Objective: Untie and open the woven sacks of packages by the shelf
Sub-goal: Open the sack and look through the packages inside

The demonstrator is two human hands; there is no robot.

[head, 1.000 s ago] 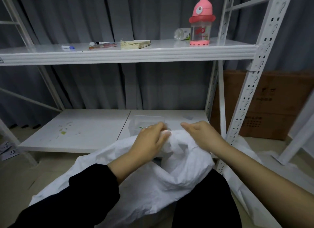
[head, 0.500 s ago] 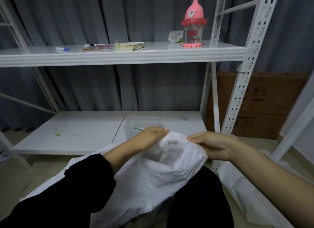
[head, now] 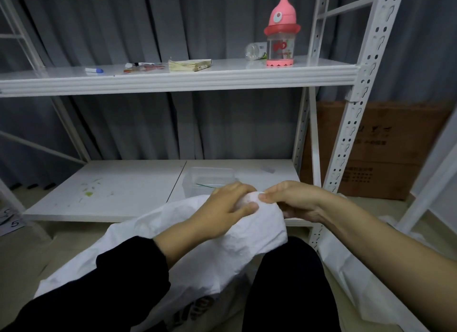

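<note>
Left hand (head: 228,203), right hand (head: 294,199) close together, both pinching white sack (head: 217,252) mouth

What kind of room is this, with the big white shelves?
Probably a storeroom or a small parcel depot. There is a white metal shelf rack, a brown cardboard box against the curtain, and a white woven sack on the floor, which both hands are working on.

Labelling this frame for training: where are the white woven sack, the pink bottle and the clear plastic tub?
white woven sack (head: 259,230), head view, crumpled top.
pink bottle (head: 282,47), head view, clear body.
clear plastic tub (head: 210,177), head view, near wall.
</note>
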